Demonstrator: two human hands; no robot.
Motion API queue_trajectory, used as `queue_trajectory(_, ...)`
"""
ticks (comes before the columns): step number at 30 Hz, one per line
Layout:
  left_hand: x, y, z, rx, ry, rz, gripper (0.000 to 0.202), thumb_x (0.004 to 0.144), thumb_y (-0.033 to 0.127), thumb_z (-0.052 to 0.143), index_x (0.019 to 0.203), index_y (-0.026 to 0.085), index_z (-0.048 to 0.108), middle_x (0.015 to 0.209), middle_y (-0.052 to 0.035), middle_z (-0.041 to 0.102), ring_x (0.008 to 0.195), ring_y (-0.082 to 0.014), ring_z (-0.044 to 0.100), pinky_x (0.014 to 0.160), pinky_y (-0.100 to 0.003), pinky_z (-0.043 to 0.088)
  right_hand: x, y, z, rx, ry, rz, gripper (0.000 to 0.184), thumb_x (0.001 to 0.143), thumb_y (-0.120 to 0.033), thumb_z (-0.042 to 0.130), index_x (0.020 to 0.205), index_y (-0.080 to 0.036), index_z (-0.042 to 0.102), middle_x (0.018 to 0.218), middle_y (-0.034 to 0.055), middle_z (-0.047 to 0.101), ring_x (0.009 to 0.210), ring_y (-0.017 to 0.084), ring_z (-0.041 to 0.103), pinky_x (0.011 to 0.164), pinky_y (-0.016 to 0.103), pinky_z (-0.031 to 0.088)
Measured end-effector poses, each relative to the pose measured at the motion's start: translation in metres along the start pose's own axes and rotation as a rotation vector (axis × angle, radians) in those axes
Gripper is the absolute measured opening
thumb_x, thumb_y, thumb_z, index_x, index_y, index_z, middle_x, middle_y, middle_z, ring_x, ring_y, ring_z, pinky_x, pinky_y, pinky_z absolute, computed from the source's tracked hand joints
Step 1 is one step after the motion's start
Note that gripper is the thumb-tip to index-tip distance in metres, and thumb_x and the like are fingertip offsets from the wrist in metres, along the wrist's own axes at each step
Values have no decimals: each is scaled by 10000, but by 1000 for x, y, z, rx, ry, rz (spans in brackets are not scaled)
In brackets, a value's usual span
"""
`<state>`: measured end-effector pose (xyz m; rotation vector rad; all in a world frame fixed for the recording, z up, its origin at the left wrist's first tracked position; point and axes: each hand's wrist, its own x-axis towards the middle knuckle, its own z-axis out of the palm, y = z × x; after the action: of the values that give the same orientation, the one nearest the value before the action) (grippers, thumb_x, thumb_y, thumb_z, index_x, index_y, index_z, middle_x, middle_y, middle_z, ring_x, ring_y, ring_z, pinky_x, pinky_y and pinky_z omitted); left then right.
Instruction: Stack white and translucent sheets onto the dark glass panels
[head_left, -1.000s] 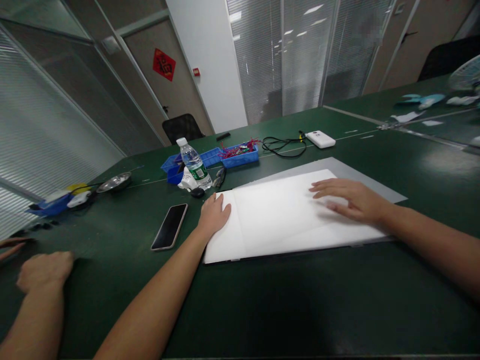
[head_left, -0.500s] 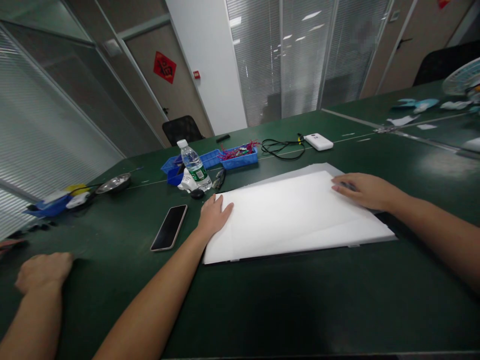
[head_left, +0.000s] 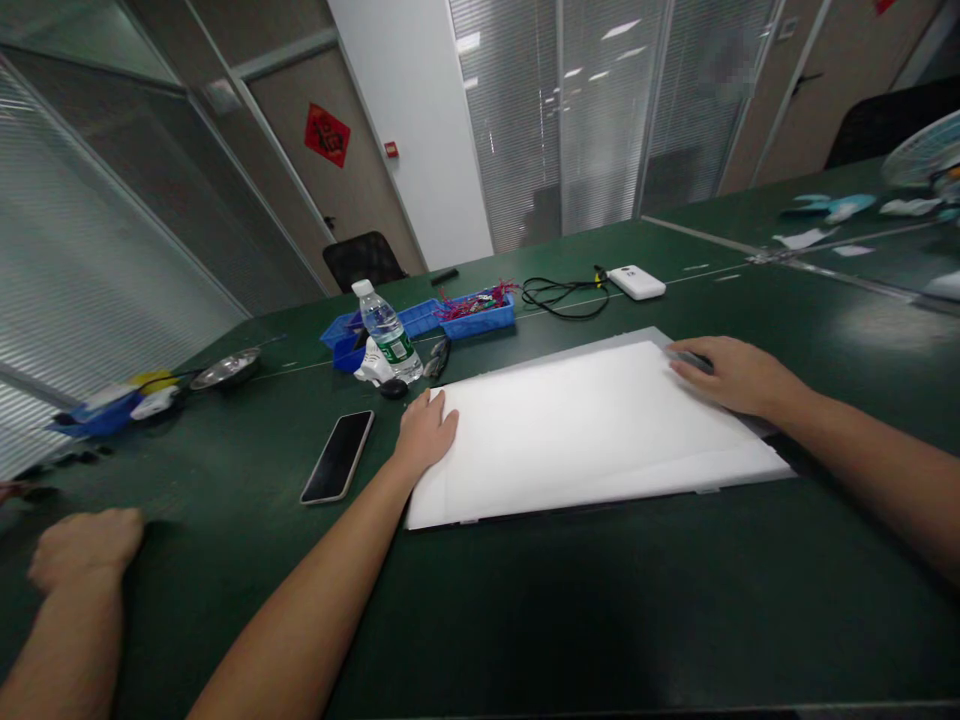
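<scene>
A white sheet (head_left: 570, 430) lies on a flat grey-edged board (head_left: 637, 337) on the green table. My left hand (head_left: 426, 432) rests over the sheet's left edge, thumb spread and fingers laid flat. At the right edge, my right hand (head_left: 731, 378) is closed around a small dark grey object (head_left: 699, 361); most of it is hidden in the palm, so its kind cannot be made out. The fingertips of that hand reach to the sheet's upper right corner.
Left of the board lies a phone (head_left: 337, 457). Behind it stand a water bottle (head_left: 388, 335) and blue trays (head_left: 478, 322), one with red wires. A black cable (head_left: 566, 298) and white device (head_left: 636, 282) lie farther back. Another person's hand (head_left: 86, 550) rests at far left.
My right hand has shifted slightly right with the small grey object. The sheet's lower right part lies flatter. My left thumb has drawn in a little toward the left edge.
</scene>
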<state>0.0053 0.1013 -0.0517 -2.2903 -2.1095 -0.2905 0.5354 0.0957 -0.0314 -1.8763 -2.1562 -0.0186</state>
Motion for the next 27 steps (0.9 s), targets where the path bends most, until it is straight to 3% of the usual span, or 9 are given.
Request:
queue_trajectory(3, 0, 0, 0, -5, -2, 2, 598, 1085, 400, 485, 1603, 107, 543, 1697, -245, 480, 1588, -365, 457, 1297, -492, 350, 4, 9, 9, -4, -20, 60, 756, 1016, -626, 427, 1519, -113, 662, 1464, 176, 689, 1259, 387, 677, 1081, 516, 535)
queue_trajectory(9, 0, -1, 0, -19, 4, 2, 598, 1083, 382, 485, 1607, 97, 537, 1696, -255, 477, 1589, -378, 454, 1299, -515, 352, 4, 13, 11, -1, -5, 152, 723, 1035, -627, 409, 1552, -177, 642, 1414, 165, 719, 1174, 380, 713, 975, 508, 570)
queue_trajectory(13, 1, -1, 1, -34, 16, 3, 593, 1075, 367, 493, 1603, 101, 538, 1700, -236, 482, 1588, -376, 458, 1308, -517, 346, 4, 16, 11, -2, -11, 185, 679, 1027, -641, 432, 1486, -222, 705, 1383, 128, 741, 1139, 365, 720, 964, 494, 568)
queue_trajectory(19, 3, -2, 1, -64, 30, 18, 664, 1038, 293, 506, 1627, -8, 453, 1695, -285, 464, 1586, -378, 462, 1321, -493, 343, 5, 18, 11, 5, 3, 211, 635, 1025, -638, 426, 1411, -260, 760, 1300, 91, 776, 1073, 338, 723, 888, 457, 555)
queue_trajectory(27, 3, -4, 1, -78, 42, 32, 671, 999, 248, 484, 1629, 20, 460, 1693, -238, 493, 1584, -351, 470, 1325, -485, 355, 5, 16, 8, 7, 27, 216, 600, 1011, -629, 452, 1327, -261, 805, 1174, 101, 802, 953, 313, 720, 804, 421, 534)
